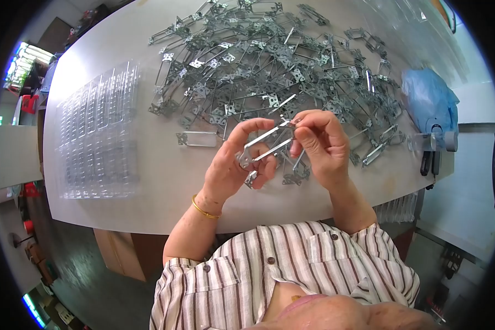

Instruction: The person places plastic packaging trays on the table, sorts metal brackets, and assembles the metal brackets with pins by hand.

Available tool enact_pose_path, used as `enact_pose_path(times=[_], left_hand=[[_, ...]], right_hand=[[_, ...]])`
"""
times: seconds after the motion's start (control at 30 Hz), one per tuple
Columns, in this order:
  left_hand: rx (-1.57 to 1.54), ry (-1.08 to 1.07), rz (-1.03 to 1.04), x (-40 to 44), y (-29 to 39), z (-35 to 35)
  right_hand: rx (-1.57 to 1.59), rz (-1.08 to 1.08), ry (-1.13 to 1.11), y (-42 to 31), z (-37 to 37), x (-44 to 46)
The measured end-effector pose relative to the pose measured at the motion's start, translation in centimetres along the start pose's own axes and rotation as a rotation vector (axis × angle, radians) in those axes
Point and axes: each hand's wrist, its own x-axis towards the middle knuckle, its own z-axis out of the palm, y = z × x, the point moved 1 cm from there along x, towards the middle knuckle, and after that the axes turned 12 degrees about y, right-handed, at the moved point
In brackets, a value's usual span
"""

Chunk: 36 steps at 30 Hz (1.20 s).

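Both of my hands hold one metal bracket [269,140] above the front of the table. It has two thin parallel bars joined by small shaped end plates. My left hand [231,159] curls its fingers around the lower left end plate. At the other end, my right hand [323,146] pinches the upper right plate between thumb and fingers. Just behind and beneath my hands spreads a large heap of similar metal brackets [247,66], tangled together. A single bracket [199,138] lies flat to the left of my left hand.
Clear plastic blister trays [96,137] are stacked on the left of the white table [159,203]. On the right are a blue plastic bag [430,96], a clear bottle [432,142] lying sideways and a black-handled tool [430,163]. A cardboard box [118,256] stands below the table's front edge.
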Motion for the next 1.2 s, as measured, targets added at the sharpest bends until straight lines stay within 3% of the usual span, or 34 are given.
enact_pose_path(times=[0.13,0.37,0.63,0.87,1.2], left_hand=[[0.079,-0.08,0.172,-0.2,-0.4,0.4],[0.192,-0.051,0.186,-0.2,0.1,-0.9],[0.365,-0.013,0.519,1.0,-0.6,-1.1],[0.306,-0.091,0.151,0.0,-1.1,-0.4],[0.438,-0.087,0.138,0.0,-0.9,-0.4]], right_hand=[[0.132,0.191,0.019,0.3,-0.2,0.3],[0.213,0.403,-0.057,0.8,0.4,-0.5],[0.016,0.018,0.002,-0.1,0.3,-0.5],[-0.162,-0.247,-0.007,-0.8,0.3,-1.4],[-0.312,-0.422,0.008,-0.7,0.4,-1.1]])
